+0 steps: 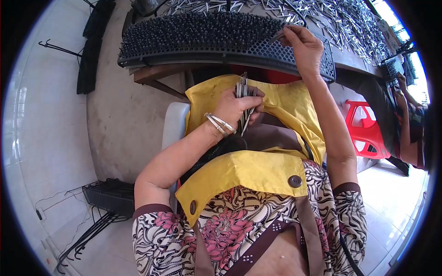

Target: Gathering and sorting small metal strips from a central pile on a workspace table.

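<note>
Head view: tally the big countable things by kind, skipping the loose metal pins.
Hands of the person: 2, left hand gripping a bundle of pins, right hand at the tray
Perforated black trays: 1
Red plastic stools: 1
Bracelets: 2
Total: 6

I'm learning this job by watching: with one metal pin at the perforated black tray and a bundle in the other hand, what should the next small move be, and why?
Probably press the metal pin held by the right hand down into a free hole of the perforated tray. Its tip sits at the tray's surface beside rows already filled, the holes near the front edge look empty, and the left hand holds a bundle of pins ready to follow.
</note>
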Demonstrator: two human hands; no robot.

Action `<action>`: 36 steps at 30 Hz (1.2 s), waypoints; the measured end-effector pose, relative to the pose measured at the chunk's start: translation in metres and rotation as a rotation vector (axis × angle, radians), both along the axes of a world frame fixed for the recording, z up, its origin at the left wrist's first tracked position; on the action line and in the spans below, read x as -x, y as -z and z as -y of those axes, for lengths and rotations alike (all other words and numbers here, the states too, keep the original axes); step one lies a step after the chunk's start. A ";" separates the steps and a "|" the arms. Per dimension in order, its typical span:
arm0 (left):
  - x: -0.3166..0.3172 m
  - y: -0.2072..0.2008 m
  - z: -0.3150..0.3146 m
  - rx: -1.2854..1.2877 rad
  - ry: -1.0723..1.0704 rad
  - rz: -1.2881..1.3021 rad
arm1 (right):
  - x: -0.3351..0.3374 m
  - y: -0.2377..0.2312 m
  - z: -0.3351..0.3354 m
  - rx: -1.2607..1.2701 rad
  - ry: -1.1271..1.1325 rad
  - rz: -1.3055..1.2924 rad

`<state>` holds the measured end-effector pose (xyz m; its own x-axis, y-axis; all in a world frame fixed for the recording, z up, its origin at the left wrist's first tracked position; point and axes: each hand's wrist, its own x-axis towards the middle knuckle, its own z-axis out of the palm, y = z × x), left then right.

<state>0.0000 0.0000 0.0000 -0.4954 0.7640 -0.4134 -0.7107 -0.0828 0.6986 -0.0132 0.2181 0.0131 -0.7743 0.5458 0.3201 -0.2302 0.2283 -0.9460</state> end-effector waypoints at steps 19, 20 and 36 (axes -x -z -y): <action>-0.004 -0.002 -0.002 -0.016 0.002 0.031 | 0.000 0.004 -0.003 -0.430 0.102 0.017; -0.004 -0.002 -0.003 -0.019 0.007 0.038 | 0.001 0.006 -0.005 -0.405 0.098 -0.001; -0.001 0.003 -0.004 -0.013 0.011 0.051 | 0.008 0.013 -0.009 0.184 0.114 -0.055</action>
